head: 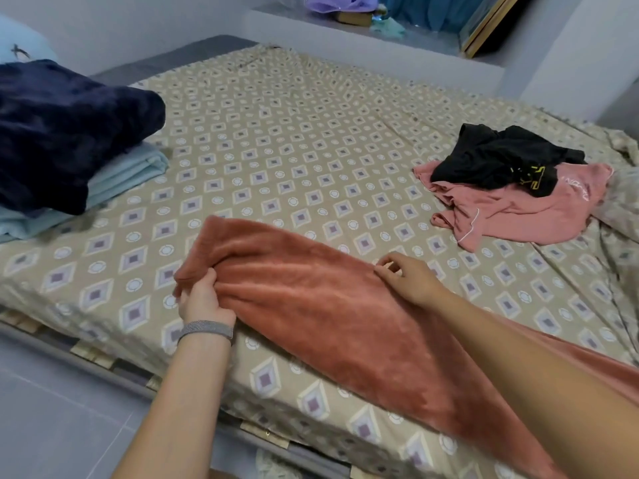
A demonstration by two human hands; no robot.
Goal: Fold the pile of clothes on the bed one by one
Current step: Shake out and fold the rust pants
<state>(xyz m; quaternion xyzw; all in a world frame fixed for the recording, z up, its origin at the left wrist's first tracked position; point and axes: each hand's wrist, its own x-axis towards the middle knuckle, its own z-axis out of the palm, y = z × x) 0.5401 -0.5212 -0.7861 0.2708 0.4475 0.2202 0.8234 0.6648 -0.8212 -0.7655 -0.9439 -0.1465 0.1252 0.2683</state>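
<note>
Far to the left of the left hand, a dark navy fleece blanket (pixel 58 129) lies heaped on a folded pale blue sheet (pixel 117 179), both near the bed's left edge. Beyond them, further from the hands, a light blue pillow (pixel 20 43) shows at the frame's edge.

The left hand (pixel 202 299), with a grey woven band (pixel 206 330) on its wrist, has its fingers curled around a bunched corner of the rust-coloured fleece cloth (pixel 328 305), gripping it just above the patterned bedsheet (pixel 276 140). The cloth stretches from that hand rightward under the right forearm and drapes over the near edge of the bed, below and to the right of both hands.

The right hand (pixel 409 276) rests on the cloth's far edge, its thumb and fingertips pinching a small fold of the fleece.

Beyond the right hand and well apart from it, the remaining pile lies on the bed: a black garment (pixel 501 157) with yellow markings crumpled on top of a salmon pink garment (pixel 511 212). Past the pile, the bedsheet is rumpled at the bed's right edge.
</note>
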